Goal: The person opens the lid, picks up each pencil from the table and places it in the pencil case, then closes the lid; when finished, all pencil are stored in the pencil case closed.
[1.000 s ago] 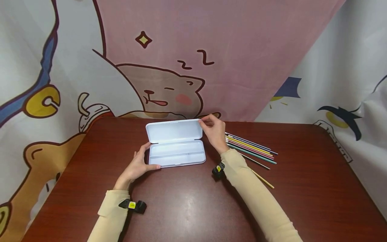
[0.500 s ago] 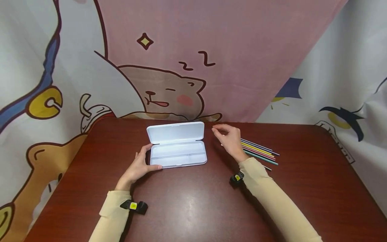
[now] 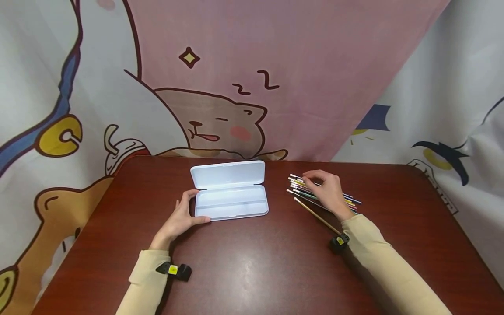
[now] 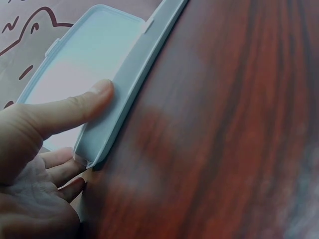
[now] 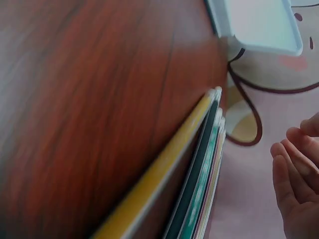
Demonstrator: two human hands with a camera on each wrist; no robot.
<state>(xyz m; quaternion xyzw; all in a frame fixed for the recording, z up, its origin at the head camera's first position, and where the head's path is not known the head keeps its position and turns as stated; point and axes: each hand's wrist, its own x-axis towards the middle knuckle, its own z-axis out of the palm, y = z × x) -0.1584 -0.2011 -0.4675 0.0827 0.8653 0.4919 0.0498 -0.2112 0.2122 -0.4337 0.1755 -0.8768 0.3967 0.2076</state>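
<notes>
A white pencil case point(image 3: 214, 200) lies on the table, its lid point(image 3: 228, 176) raised at the back. The compartments inside hold nothing. My left hand point(image 3: 179, 218) grips the case's left end, with the thumb point(image 4: 82, 107) on the front wall and the fingers at the back corner. To the right is a loose fan of several slim coloured pencils point(image 3: 296, 186) with pale ends. My right hand point(image 3: 328, 190) is over them, fingers loosely bent and holding nothing; it hides their middles. A gold-yellow pencil point(image 3: 317, 215) lies a little apart, nearest to me.
The dark reddish-brown wooden table point(image 3: 244, 271) has a cartoon-printed cloth point(image 3: 315, 87) hanging along its far edge. Each wrist carries a small black camera point(image 3: 183, 272). Bare tabletop lies between the case and the pencils.
My right hand has let go of the lid's right corner and moved right, over the pencils. The lid stays up by itself. My left hand keeps its grip on the case.
</notes>
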